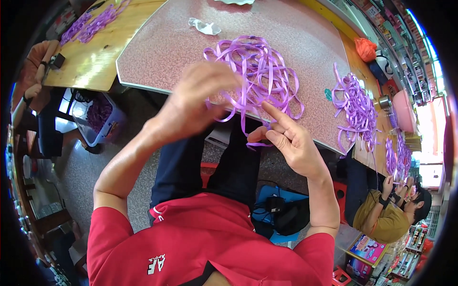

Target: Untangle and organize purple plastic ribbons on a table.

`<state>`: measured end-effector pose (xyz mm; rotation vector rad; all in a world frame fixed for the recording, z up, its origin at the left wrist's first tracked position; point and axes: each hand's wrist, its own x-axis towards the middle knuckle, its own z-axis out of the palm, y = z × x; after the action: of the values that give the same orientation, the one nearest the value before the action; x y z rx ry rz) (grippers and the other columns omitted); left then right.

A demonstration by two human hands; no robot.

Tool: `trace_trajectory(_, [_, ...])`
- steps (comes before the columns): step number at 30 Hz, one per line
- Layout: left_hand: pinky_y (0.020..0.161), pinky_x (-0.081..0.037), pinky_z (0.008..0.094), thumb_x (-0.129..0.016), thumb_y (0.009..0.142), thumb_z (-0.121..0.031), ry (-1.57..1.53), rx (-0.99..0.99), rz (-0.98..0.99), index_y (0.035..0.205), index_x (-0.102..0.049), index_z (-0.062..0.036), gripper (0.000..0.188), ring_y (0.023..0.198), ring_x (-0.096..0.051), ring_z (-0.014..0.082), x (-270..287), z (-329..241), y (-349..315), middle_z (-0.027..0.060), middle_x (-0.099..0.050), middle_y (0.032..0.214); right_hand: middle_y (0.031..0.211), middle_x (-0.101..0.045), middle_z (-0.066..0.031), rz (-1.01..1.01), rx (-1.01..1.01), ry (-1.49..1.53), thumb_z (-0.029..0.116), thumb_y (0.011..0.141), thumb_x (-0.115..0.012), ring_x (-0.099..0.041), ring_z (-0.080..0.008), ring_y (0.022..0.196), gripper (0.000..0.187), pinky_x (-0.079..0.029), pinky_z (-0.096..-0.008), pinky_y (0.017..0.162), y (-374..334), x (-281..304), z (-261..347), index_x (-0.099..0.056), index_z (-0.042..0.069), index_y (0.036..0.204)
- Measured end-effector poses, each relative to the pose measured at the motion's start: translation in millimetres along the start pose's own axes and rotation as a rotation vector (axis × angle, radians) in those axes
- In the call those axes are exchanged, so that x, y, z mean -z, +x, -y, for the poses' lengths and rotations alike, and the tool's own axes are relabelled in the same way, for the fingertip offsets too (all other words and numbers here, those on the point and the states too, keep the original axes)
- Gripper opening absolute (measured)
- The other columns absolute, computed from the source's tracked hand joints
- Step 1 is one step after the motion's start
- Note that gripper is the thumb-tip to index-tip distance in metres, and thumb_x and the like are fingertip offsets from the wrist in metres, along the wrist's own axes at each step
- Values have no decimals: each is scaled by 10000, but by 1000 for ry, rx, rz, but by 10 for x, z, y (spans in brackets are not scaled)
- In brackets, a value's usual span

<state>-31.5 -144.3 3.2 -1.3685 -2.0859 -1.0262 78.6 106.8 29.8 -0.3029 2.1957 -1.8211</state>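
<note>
A loose heap of purple ribbon (274, 76) lies at the near side of the speckled pink table (157, 52). Over its left edge is my left hand (202, 93), smeared by motion, so its fingers cannot be made out well. My right hand (293, 140) is in front of the table edge above my lap. Its thumb and lower fingers pinch a strand of the ribbon, while the index finger points out toward the heap. One strand hangs down from the heap to this hand.
A second purple ribbon pile (355, 107) lies at the table's right. Crumpled white paper (205, 26) is farther back. A bin (102, 119) of dark purple strands stands left on the floor. Co-workers sit at both sides; the right one (384, 214) handles more ribbon.
</note>
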Motion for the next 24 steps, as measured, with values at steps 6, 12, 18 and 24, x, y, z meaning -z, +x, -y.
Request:
trace_trajectory(6, [993, -437, 472, -783, 770, -110, -266, -116, 178, 1132, -629, -75, 395, 933, -645, 230, -313, -328, 85, 54, -646, 944, 1046, -663, -92, -10, -29, -47, 10, 1002, -507, -628, -121, 986, 608, -493, -255, 884, -14, -91, 165, -229, 26, 1543])
trace_trajectory(12, [864, -483, 420, -710, 852, -109, -395, 60, 161, 980, -641, -34, 164, 854, -642, 283, -305, -351, 127, 103, -645, 879, 963, -677, -81, -154, 229, -375, 18, 952, -618, -665, -122, 834, 410, -523, -236, 708, 25, -132, 85, -530, -35, 1349])
trace_trajectory(18, [718, -513, 374, -687, 866, -114, -547, 374, 453, 936, -634, -2, 143, 791, -653, 304, -53, -294, 188, 135, -654, 824, 727, -614, -76, -323, 435, -710, -34, 793, -752, -572, -153, 616, 191, -434, -297, 551, 22, -131, 94, -737, 7, 979])
trace_trajectory(24, [667, -515, 320, -656, 892, -124, -544, 499, 505, 944, -630, -8, 130, 779, -625, 146, 482, 267, 40, 61, -642, 845, 723, -544, 0, -385, 314, -571, -22, 823, -742, -452, -55, 600, 112, -327, -225, 519, -144, 199, 38, -719, 9, 928])
